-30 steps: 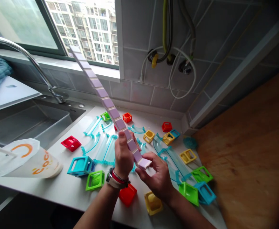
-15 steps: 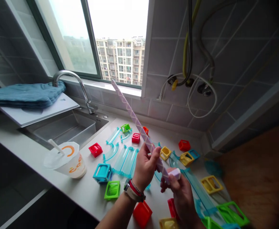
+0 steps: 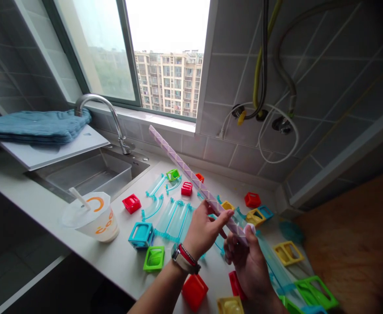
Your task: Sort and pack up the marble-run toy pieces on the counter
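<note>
A long, straight twist snake puzzle, lavender with pale zigzag seams, slants from the lower right up toward the window. My left hand grips its lower part, thumb on top and fingers curled beneath. At the bottom end, my right hand pinches the last wedges, one of which is turned out of line under the thumb. Below both hands lie clear teal track pieces and coloured plastic blocks. A red block lies nearest my left wrist; a yellow block is close to my right wrist.
At the left, a lidded drink cup with a straw stands near the counter's front edge. Behind it are a sink, a curved faucet and a blue cloth on a white board. Hoses hang along the tiled wall.
The snake puzzle's far end has dipped and its near end has shifted right. Both hands have moved slightly right with it, and my right thumb now stands up over the turned end piece.
</note>
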Demonstrator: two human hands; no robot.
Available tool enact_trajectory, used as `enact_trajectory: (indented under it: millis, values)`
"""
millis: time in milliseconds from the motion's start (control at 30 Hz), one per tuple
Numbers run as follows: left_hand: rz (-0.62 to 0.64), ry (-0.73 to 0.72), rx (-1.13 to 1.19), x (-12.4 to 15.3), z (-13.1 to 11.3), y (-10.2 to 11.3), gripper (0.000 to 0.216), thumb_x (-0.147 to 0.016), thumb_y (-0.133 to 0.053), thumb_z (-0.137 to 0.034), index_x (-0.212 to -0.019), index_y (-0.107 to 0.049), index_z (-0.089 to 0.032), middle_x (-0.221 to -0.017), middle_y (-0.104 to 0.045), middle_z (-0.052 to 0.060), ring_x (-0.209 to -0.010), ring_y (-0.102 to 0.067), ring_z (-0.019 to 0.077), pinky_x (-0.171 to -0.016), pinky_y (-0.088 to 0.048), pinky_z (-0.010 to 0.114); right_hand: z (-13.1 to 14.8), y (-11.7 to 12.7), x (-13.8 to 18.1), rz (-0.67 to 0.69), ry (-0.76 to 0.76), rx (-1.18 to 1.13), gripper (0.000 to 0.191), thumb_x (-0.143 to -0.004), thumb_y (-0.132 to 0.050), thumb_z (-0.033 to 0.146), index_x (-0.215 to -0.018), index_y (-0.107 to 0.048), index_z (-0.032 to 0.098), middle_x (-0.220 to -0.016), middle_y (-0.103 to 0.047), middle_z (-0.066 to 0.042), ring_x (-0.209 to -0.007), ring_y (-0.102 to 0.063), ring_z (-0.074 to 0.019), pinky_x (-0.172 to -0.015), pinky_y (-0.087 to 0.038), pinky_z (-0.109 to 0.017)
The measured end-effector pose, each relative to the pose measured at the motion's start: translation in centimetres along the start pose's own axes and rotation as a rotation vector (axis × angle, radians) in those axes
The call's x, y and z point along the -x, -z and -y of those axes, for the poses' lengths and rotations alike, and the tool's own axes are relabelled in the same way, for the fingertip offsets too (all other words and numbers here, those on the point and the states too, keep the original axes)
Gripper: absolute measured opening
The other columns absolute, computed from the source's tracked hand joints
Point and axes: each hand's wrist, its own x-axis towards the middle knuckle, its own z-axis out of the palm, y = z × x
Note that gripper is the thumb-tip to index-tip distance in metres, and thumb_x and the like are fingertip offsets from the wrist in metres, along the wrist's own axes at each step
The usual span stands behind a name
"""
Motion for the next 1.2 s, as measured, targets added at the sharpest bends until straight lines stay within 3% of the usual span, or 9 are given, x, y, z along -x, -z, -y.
enact_trajectory:
  millis: [100, 333, 433, 533, 800, 967, 1067, 1200]
  values:
    - [0.053, 0.053, 0.011, 0.0, -0.5, 0.4, 0.044, -0.086, -0.078, -0.051, -0.099, -0.052, -0.019, -0.081, -0.067, -0.001, -0.048, -0.068, 0.0118, -0.041, -0.052, 0.020, -0.2, -0.1, -0.1, -0.001, 0.030, 0.050, 0.050, -0.080, -0.078, 0.065, -0.074, -0.062, 0.018, -0.058, -0.058, 0.002, -0.048, -0.052, -0.0112, -0.039, -0.043, -0.021]
    - [0.101, 0.001, -0.017, -0.3, -0.4, 0.9, 0.043, -0.084, -0.083, -0.041, -0.108, -0.056, -0.018, -0.081, -0.072, 0.000, -0.075, -0.075, 0.0162, -0.067, -0.064, 0.026, -0.7, 0.4, -0.8, -0.055, 0.191, 0.171, 0.058, -0.087, -0.068, 0.066, -0.057, -0.050, 0.019, -0.049, -0.046, 0.005, -0.039, -0.041, -0.0082, -0.035, -0.029, -0.020]
    - [0.114, 0.012, -0.005, -0.4, -0.3, 0.7, 0.044, -0.083, -0.083, -0.042, -0.109, -0.056, -0.019, -0.084, -0.074, 0.001, -0.080, -0.077, 0.0192, -0.069, -0.065, 0.029, -0.7, 0.6, -0.9, -0.039, 0.251, 0.182, 0.059, -0.090, -0.065, 0.064, -0.056, -0.046, 0.020, -0.047, -0.043, 0.006, -0.037, -0.038, -0.0074, -0.035, -0.026, -0.020]
    - [0.138, 0.054, -0.013, -0.3, -0.8, 0.7, 0.045, -0.084, -0.083, -0.045, -0.109, -0.056, -0.018, -0.087, -0.077, 0.003, -0.084, -0.079, 0.0241, -0.067, -0.066, 0.032, -0.7, 0.6, -0.9, 0.008, 0.301, 0.189, 0.055, -0.092, -0.065, 0.062, -0.060, -0.050, 0.020, -0.049, -0.045, 0.005, -0.040, -0.042, -0.0082, -0.036, -0.030, -0.021]
    - [0.173, 0.108, -0.005, -0.3, -2.2, 1.8, 0.039, -0.092, -0.072, -0.051, -0.090, -0.064, -0.013, -0.074, -0.077, 0.008, -0.062, -0.076, 0.0201, -0.059, -0.064, 0.028, -1.1, 0.8, -0.6, 0.146, 0.434, 0.352, 0.043, -0.091, -0.071, 0.060, -0.084, -0.065, 0.018, -0.073, -0.064, -0.001, -0.061, -0.058, -0.0132, -0.055, -0.048, -0.025]
    - [0.172, 0.120, 0.049, -0.3, -2.3, 2.2, 0.040, -0.089, -0.076, -0.050, -0.102, -0.058, -0.017, -0.079, -0.076, 0.004, -0.058, -0.072, 0.0175, -0.054, -0.061, 0.028, -1.4, 0.9, -0.5, 0.202, 0.457, 0.368, 0.039, -0.091, -0.072, 0.058, -0.092, -0.066, 0.020, -0.074, -0.064, -0.001, -0.063, -0.058, -0.0137, -0.058, -0.048, -0.026]
    - [0.271, 0.084, -0.051, -0.3, -2.5, 2.1, 0.039, -0.086, -0.080, -0.045, -0.100, -0.062, -0.015, -0.075, -0.072, 0.002, -0.062, -0.070, 0.0163, -0.053, -0.056, 0.024, -1.3, 1.0, -0.5, 0.183, 0.471, 0.359, 0.040, -0.092, -0.071, 0.058, -0.093, -0.068, 0.019, -0.075, -0.065, -0.001, -0.065, -0.059, -0.0143, -0.057, -0.047, -0.026]
    - [0.335, 0.009, -0.140, -0.4, -2.4, 2.1, 0.031, -0.089, -0.077, -0.041, -0.085, -0.066, -0.012, -0.063, -0.060, -0.002, -0.051, -0.053, 0.0074, -0.048, -0.043, 0.018, -1.2, 1.1, -0.5, 0.121, 0.460, 0.405, 0.044, -0.094, -0.067, 0.061, -0.085, -0.067, 0.017, -0.074, -0.065, -0.002, -0.064, -0.058, -0.0141, -0.058, -0.047, -0.026]
